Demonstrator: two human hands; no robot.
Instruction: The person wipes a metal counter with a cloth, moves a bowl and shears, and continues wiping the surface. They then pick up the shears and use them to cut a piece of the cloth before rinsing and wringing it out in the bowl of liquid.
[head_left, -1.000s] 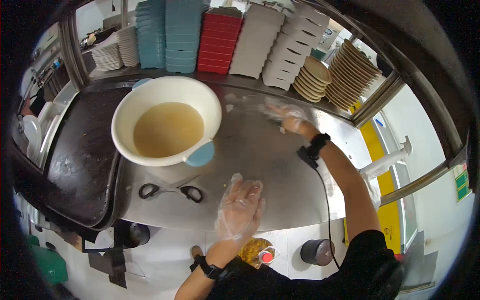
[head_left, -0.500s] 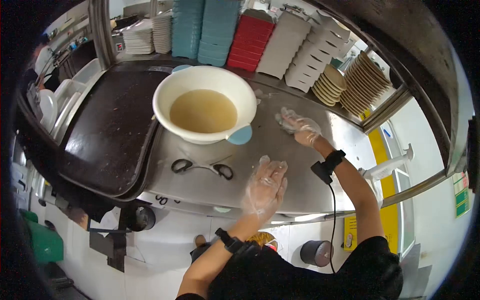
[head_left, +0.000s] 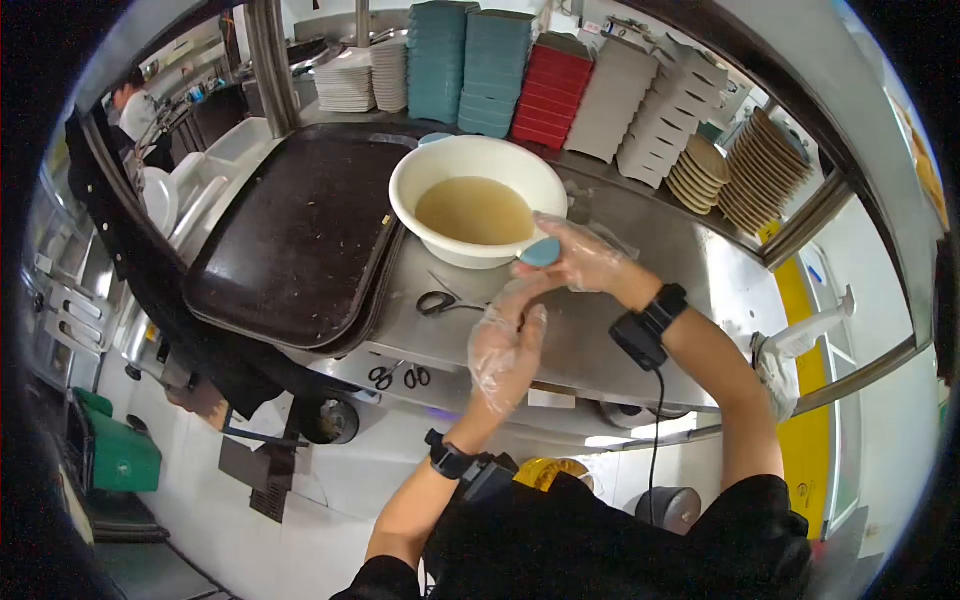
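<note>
A white basin (head_left: 404,192) with blue handles holds cloudy yellowish liquid (head_left: 475,208) on the steel counter. My right hand (head_left: 592,262), in a clear plastic glove, is at the basin's near handle (head_left: 540,252); its fingers lie on both sides of the handle and look closed around it. Just below, my left hand (head_left: 505,345), also gloved, reaches up toward the same spot with fingers stretched out and nothing seen in them. Its fingertips overlap the right hand in view; contact cannot be made out. Black-handled scissors (head_left: 434,303) lie beside it, partly hidden.
Dark brown trays (head_left: 300,230) are stacked left of the basin. Stacks of teal (head_left: 436,65), red (head_left: 551,92) and grey containers (head_left: 612,100) line the back, with brown plates (head_left: 765,160) at right. More scissors (head_left: 388,376) show below the counter edge. A person (head_left: 138,115) stands far left.
My right hand has moved left from the bare counter to the basin's handle. My left hand has come up near the scissors and now covers part of them. The view has shifted.
</note>
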